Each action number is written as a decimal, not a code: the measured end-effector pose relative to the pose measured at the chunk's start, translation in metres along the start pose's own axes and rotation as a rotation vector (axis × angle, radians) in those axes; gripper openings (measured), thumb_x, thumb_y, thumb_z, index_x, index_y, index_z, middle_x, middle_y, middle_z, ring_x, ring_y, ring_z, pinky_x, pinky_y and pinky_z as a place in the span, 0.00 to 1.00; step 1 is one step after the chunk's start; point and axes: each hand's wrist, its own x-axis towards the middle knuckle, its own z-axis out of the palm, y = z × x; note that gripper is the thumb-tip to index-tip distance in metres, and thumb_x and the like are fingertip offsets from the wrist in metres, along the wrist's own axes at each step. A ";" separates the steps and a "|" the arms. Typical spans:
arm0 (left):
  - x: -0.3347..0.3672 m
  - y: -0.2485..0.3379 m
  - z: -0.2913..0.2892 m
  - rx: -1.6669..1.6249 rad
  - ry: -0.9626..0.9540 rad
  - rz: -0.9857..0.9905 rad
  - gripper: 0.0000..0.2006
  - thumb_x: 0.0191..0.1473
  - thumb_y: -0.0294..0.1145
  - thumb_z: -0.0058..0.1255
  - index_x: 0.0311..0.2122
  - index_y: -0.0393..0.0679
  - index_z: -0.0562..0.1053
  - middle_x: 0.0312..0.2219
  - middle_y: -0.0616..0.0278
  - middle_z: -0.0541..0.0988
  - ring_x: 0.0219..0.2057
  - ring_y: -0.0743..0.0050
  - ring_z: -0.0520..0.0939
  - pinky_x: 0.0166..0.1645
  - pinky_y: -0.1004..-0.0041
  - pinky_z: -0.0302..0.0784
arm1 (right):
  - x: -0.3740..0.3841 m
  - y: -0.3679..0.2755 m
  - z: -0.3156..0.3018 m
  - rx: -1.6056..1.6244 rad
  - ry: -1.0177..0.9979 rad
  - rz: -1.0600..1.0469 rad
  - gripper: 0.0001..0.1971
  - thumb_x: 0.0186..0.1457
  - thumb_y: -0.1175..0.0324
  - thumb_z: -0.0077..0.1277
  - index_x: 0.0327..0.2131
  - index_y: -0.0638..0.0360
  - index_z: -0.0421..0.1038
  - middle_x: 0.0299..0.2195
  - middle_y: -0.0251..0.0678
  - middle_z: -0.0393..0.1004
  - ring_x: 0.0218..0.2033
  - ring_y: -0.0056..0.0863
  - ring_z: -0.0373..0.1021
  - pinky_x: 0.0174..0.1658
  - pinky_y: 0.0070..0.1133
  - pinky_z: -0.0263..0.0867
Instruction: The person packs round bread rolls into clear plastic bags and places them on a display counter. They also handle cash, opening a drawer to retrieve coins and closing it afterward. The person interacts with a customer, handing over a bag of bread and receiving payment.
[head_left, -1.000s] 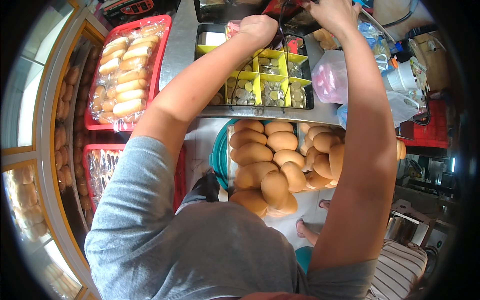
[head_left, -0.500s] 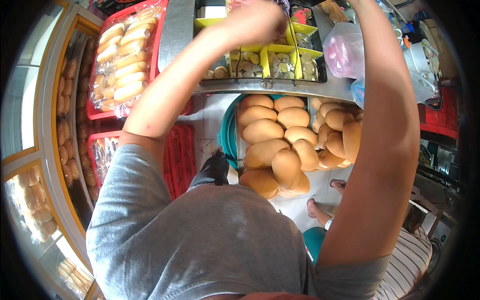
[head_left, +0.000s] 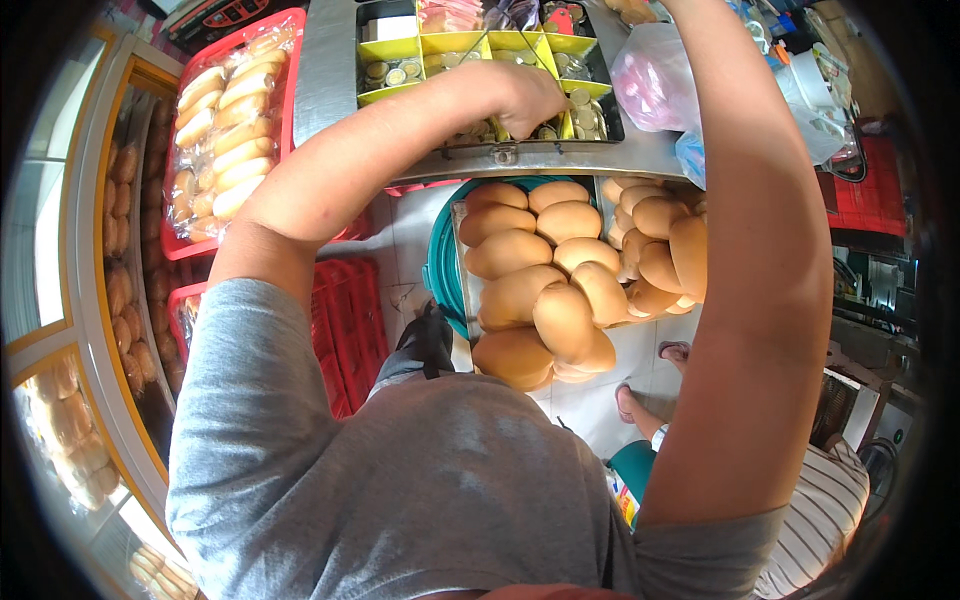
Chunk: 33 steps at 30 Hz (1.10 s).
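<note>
My left hand [head_left: 530, 98] is down over a near compartment of the black cash tray [head_left: 617, 125] with yellow dividers. Its fingers are bent together among the coins, and their tips are partly hidden. Coins [head_left: 585, 115] fill the compartment just to its right, and more coins [head_left: 395, 72] lie in others. Banknotes [head_left: 450, 16] sit in a back section. My right forearm [head_left: 765, 190] stretches up past the top edge, so the right hand is out of the picture. Beside that arm, near the top edge, is a piece of bread [head_left: 632, 10].
A red tray [head_left: 293, 90] of wrapped buns stands left of the steel counter [head_left: 325, 75]. Below the counter, unwrapped loaves [head_left: 515, 255] are piled over a teal tub [head_left: 440, 270]. A pink-filled plastic bag [head_left: 655, 80] sits right. Another person in stripes [head_left: 815, 510] is at lower right.
My left hand has come from the tray's back part down to a near coin compartment. Banknotes and back sections it covered now show. The whole view has shifted slightly.
</note>
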 end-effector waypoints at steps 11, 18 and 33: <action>-0.017 -0.004 0.016 -0.300 0.484 -0.104 0.10 0.40 0.22 0.59 0.32 0.41 0.77 0.28 0.58 0.80 0.31 0.64 0.81 0.37 0.70 0.75 | 0.000 0.001 0.000 0.063 -0.049 0.069 0.36 0.44 0.73 0.48 0.60 0.48 0.51 0.60 0.49 0.52 0.63 0.49 0.44 0.63 0.48 0.35; -0.036 -0.024 0.030 -1.343 0.752 -0.149 0.08 0.46 0.20 0.56 0.35 0.36 0.75 0.31 0.55 0.80 0.31 0.69 0.81 0.38 0.72 0.77 | 0.001 -0.002 0.000 0.016 -0.042 0.072 0.35 0.45 0.72 0.48 0.59 0.48 0.51 0.59 0.49 0.53 0.62 0.49 0.46 0.62 0.49 0.37; -0.152 0.080 0.042 -1.828 0.731 0.027 0.07 0.46 0.18 0.57 0.32 0.33 0.74 0.27 0.55 0.80 0.28 0.74 0.81 0.34 0.78 0.78 | -0.211 -0.009 0.072 0.116 -0.163 0.049 0.34 0.50 0.65 0.51 0.61 0.40 0.50 0.62 0.40 0.48 0.64 0.49 0.42 0.58 0.60 0.35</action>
